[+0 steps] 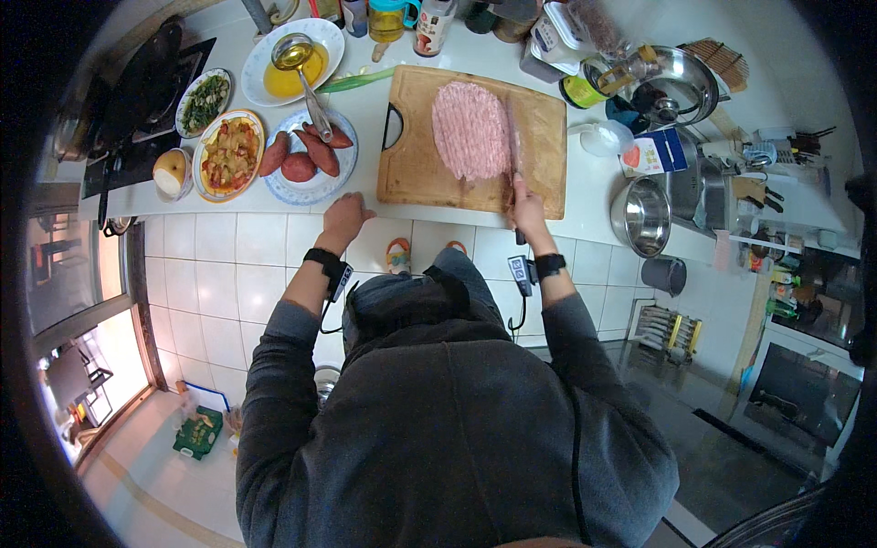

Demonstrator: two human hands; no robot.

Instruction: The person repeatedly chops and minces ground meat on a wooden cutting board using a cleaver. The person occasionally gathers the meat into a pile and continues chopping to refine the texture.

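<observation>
A flat oval slab of minced raw meat [470, 131], scored with close parallel lines, lies on a wooden cutting board [414, 185]. My right hand [528, 211] grips the dark handle of a kitchen knife [514, 140]. Its blade, seen nearly edge-on, runs along the right side of the meat; whether it touches the board is unclear. To the left of the board, my left hand [347, 218] rests at the counter's front edge with fingers curled and nothing seen in it.
Left of the board are a plate of sweet potatoes [299, 166], a bowl of yellow liquid [257, 77] with a ladle [312, 103], and two dishes of food. Green onion [360, 80] lies behind. Rightward stand a steel bowl [642, 216], a carton [651, 155] and a sink [699, 181].
</observation>
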